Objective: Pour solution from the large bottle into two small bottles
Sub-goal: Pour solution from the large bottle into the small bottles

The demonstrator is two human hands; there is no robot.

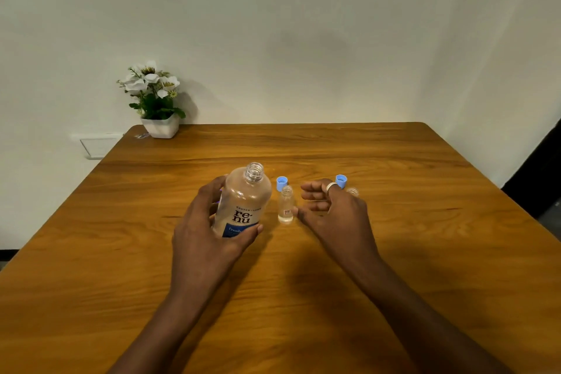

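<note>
My left hand (209, 222) is wrapped around the large clear bottle (244, 200) with a blue and white label; its cap is off and it stands roughly upright on the table. Just right of it stands a small clear bottle (285, 205), uncapped, with a little liquid at the bottom. My right hand (331, 206) hovers beside that small bottle with fingers spread, the thumb tip close to it, holding nothing. A second small bottle (352, 191) peeks out behind my right hand, mostly hidden. Two blue caps (282, 182) (341, 181) lie behind the small bottles.
The wooden table (303, 282) runs to a white wall. A white pot of white flowers (156, 100) stands at the far left corner. A wall socket plate (98, 146) sits left of the table.
</note>
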